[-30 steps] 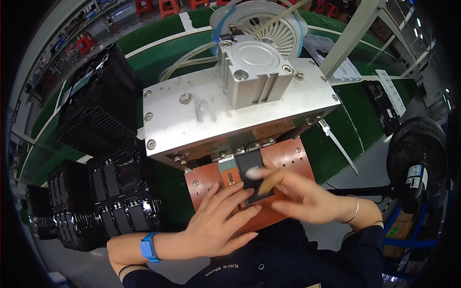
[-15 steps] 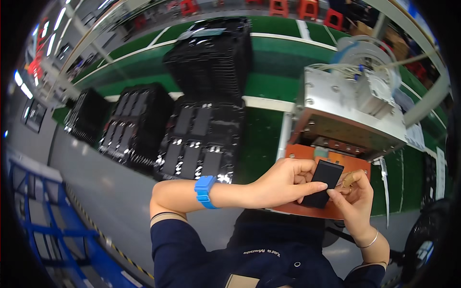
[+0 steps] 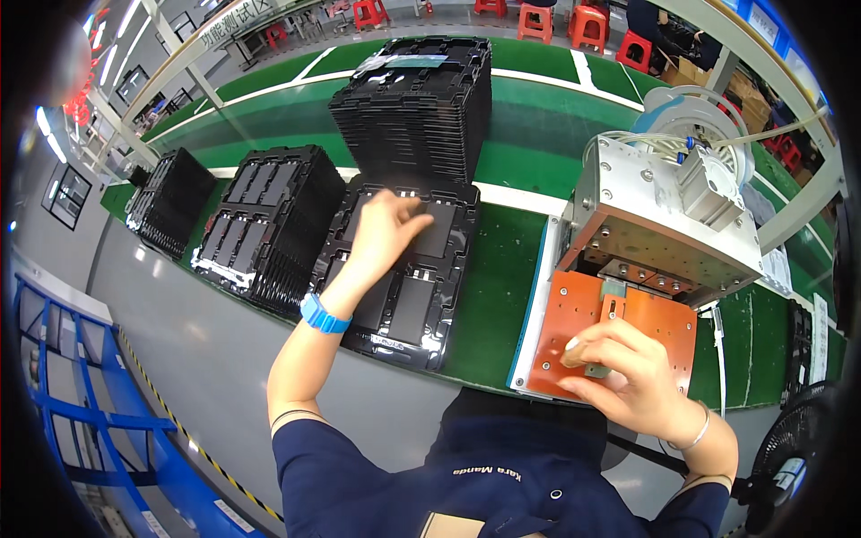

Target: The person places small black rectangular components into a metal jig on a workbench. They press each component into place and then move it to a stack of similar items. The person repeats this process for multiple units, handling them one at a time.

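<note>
My left hand, slightly blurred, is over the far part of a black plastic tray. Its thumb and fingers are apart, and no held thing shows between them. Close to its fingertips, a flat black rectangular piece lies in the tray. More such pieces with shiny tabs fill other compartments, some partly hidden by my hand and forearm. Over the orange base plate of a metal press fixture hovers my right hand. Its fingers are bent, thumb apart, with brown covering on a fingertip and nothing visibly held.
Behind the tray rises a tall stack of black trays. Two more tray stacks stand to the left on the green bench. A black fan is at the lower right, a blue rack at the lower left.
Both hands held a black rectangular piece above the orange plate. My left hand has since moved left to the tray, where a piece lies by its fingertips; my right stays over the plate.
</note>
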{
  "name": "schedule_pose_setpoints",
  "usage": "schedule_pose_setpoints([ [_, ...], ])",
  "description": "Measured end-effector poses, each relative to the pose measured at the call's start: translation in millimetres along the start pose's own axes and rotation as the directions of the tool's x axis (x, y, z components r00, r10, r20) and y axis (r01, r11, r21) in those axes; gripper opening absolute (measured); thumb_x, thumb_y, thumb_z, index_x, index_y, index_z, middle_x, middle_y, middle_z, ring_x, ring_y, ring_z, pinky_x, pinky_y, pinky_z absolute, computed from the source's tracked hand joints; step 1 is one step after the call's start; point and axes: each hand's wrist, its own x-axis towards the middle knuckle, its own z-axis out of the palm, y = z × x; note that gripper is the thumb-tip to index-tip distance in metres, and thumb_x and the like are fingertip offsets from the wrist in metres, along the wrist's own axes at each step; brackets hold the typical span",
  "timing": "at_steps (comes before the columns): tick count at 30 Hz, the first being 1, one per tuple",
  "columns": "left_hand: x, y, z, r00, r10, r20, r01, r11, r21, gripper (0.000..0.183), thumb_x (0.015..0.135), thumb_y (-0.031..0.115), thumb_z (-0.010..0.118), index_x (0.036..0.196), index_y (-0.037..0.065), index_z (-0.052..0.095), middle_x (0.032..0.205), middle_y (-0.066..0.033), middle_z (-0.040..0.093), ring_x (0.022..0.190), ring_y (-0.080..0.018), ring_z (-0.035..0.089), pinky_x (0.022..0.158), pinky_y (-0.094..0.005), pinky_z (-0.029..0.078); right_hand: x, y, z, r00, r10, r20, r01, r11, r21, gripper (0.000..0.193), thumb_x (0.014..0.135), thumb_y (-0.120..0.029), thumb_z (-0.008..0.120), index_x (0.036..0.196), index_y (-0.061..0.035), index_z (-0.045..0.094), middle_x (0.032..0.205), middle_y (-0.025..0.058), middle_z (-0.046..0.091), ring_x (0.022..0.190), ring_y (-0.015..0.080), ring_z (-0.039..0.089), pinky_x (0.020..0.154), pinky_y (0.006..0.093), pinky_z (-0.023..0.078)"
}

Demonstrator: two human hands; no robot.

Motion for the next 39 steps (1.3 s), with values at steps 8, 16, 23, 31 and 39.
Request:
schedule_pose_setpoints([
  [8,8.6,-21.4,-22.7,0.983,-0.159,0.088,0.116,0.923,0.367,0.053,0.069,0.044,0.079,0.105,0.006,0.069,0.099,-0.015,0.063,0.09,-0.0283,0.066,0.08,-0.0377,0.054,122.0,23.6,105.6,0.839,-0.473,0.27,0.543,0.765,-0.345,0.011,0.079,-0.015,0.063,0.085,-0.0062,0.062,0.083,0.0049,0.057,0.082,0.0194,0.061,0.064,0.0302,0.054],
  [16,47.1,-25.7,-20.5,0.871,-0.352,0.343,0.24,0.913,0.329,0.067,0.061,0.048,0.081,0.101,-0.004,0.066,0.097,-0.0225,0.067,0.094,-0.0331,0.066,0.084,-0.0363,0.052,179.8,24.9,169.3,0.69,-0.544,0.477,0.72,0.584,-0.375,0.009,0.075,-0.01,0.061,0.075,-0.0025,0.065,0.081,0.0068,0.061,0.086,0.0226,0.062,0.065,0.0334,0.056],
  [23,41.2,-39.6,-27.6,0.947,-0.111,0.301,0.082,0.991,0.107,0.042,0.077,0.036,0.076,0.06,0.004,0.055,0.049,-0.0006,0.044,0.048,-0.0133,0.037,0.047,-0.0334,0.033,174.2,20.8,195.3,0.45,-0.689,0.568,0.874,0.21,-0.438,0.016,0.076,-0.022,0.061,0.068,-0.008,0.065,0.078,0.0025,0.056,0.078,0.016,0.058,0.054,0.0279,0.048],
  [31,62.7,5.0,2.2,0.679,-0.186,0.71,0.519,0.806,-0.284,0.033,0.088,0.036,0.069,0.073,0.007,0.062,0.06,0.0021,0.058,0.051,-0.0042,0.054,0.042,-0.0172,0.04,166.0,36.4,169.0,0.485,-0.805,0.34,0.782,0.225,-0.581,0.016,0.068,-0.017,0.062,0.061,-0.0022,0.063,0.066,0.0056,0.056,0.063,0.0184,0.061,0.051,0.0296,0.047],
  [39,24.7,33.3,-21.6,0.983,-0.045,0.18,0.022,0.992,0.127,0.042,0.073,0.036,0.081,0.062,0.0,0.061,0.051,-0.0108,0.056,0.046,-0.0177,0.058,0.05,-0.0322,0.045,14.0,19.4,20.7,0.744,-0.667,0.041,0.515,0.534,-0.671,0.016,0.072,-0.015,0.064,0.084,-0.004,0.063,0.092,0.0123,0.064,0.076,0.0173,0.064,0.065,0.0299,0.053],
])
